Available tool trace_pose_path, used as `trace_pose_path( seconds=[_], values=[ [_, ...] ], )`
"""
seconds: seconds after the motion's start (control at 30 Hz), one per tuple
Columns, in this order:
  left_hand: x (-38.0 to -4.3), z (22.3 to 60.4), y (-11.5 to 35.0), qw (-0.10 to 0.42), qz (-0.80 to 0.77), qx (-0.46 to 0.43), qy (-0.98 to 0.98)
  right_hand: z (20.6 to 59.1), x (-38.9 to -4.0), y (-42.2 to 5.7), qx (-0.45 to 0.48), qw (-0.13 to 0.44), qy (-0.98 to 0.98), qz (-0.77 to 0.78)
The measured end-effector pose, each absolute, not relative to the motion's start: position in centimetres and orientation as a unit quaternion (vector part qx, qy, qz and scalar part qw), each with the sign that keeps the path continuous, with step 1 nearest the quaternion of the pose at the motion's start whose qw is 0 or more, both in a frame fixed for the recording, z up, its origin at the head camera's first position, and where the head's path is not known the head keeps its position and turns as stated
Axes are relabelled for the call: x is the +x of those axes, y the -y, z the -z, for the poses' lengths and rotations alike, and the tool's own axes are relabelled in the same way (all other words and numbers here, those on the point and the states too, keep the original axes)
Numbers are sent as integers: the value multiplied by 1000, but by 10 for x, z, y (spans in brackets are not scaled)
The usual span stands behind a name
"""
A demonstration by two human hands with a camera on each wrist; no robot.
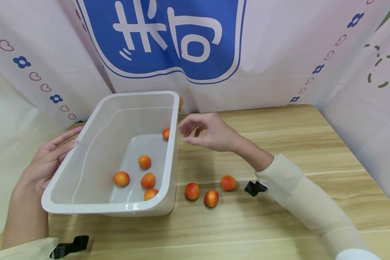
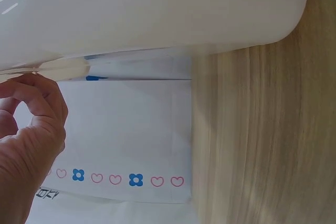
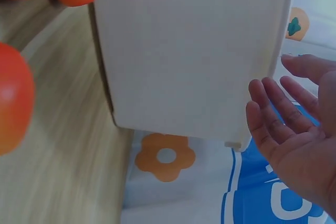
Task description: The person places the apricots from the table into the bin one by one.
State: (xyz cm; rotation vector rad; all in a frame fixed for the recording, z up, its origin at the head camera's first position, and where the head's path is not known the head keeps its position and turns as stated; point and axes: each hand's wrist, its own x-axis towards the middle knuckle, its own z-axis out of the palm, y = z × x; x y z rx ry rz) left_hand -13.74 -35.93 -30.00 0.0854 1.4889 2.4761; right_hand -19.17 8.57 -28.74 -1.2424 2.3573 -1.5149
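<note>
A white plastic tub [image 1: 108, 208] stands on the left of the table, and several small orange-red round fruits [image 1: 121, 178] lie on its floor. At the tub's left rim my left hand [image 1: 47, 159] holds on, fingers and thumb bent at the edge in the left wrist view. My right hand [image 1: 214, 133] hovers just beyond the right rim, its fingers loosely bent and nothing in them. Nearer to me, beside the tub, three more fruits rest on the wood: a left one [image 1: 192, 191], a middle one [image 1: 211, 198] and a right one [image 1: 228, 183].
The wood-grain table [image 1: 279, 130] runs out to the right of the tub. Behind it hangs a white printed cloth [image 1: 266, 68] with a large blue emblem [image 1: 211, 68]. More pale cloth closes in both sides.
</note>
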Motion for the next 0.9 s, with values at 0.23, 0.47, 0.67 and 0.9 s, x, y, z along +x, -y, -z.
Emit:
trace_pose_path(
  seconds=[0.23, 0.47, 0.67, 0.9],
  values=[
    [-139, 300, 360, 130, -851, 44, -508, 308, -189, -88, -421, 71, -775, 466],
    [-139, 302, 361, 136, -855, 57, -497, 328, -184, -91, -452, 125, -780, 414],
    [-140, 303, 362, 139, -859, 72, -487, 338, -178, -92, -473, 154, -780, 380],
    [-140, 303, 362, 140, -860, 78, -484, 347, -169, -93, -486, 188, -781, 345]
  ],
)
